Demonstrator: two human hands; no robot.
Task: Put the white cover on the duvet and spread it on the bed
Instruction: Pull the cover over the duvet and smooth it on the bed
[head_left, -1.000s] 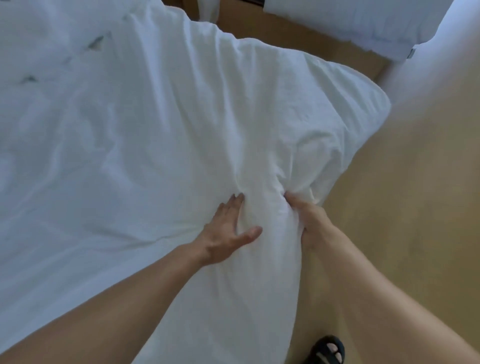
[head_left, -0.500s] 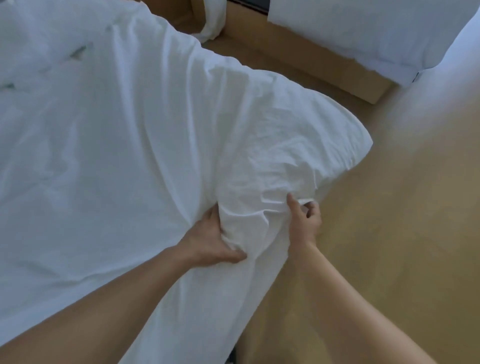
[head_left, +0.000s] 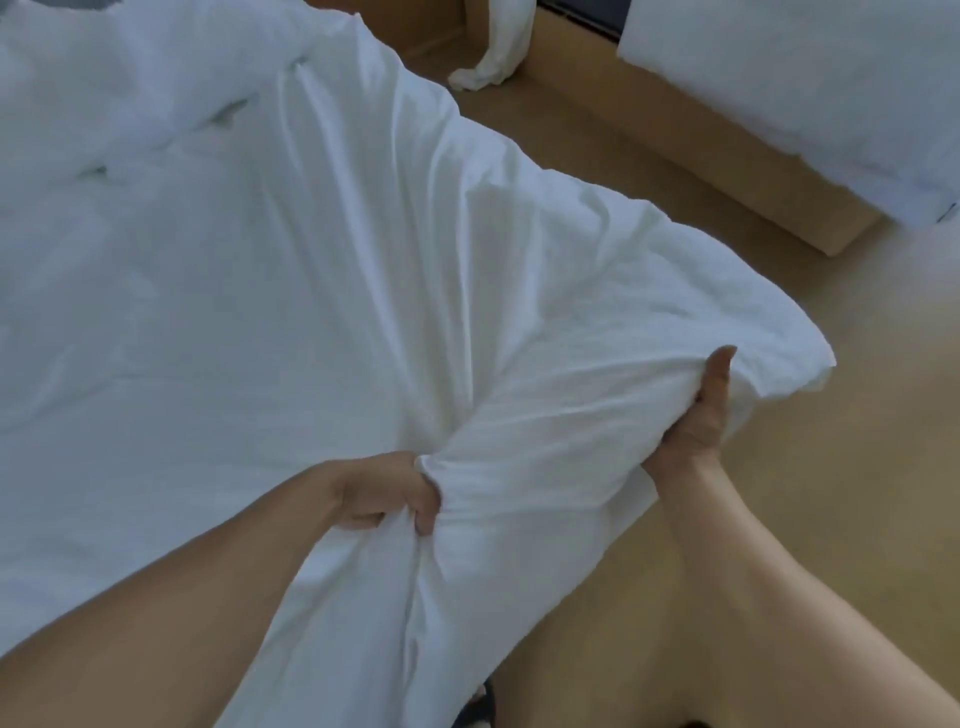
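The white duvet in its cover (head_left: 270, 291) lies spread over the bed, filling the left and centre of the head view. Its near right corner (head_left: 691, 317) is puffed up and hangs off the bed over the floor. My left hand (head_left: 395, 493) grips a bunched fold of the white fabric near the bed's edge. My right hand (head_left: 701, 415) holds the underside of the raised corner, thumb on top, fingers hidden beneath the fabric. I cannot tell cover from duvet here, since all the fabric is white.
Tan wooden floor (head_left: 831, 519) runs along the right. A second bed with white bedding (head_left: 810, 88) on a wooden base (head_left: 727, 176) stands at the top right. A white cloth (head_left: 493, 57) hangs to the floor at the top centre. A dark shoe (head_left: 475, 709) shows at the bottom.
My left hand went from lying flat on the duvet to gripping a bunched fold. My right hand moved right, and now holds the lifted corner from below.
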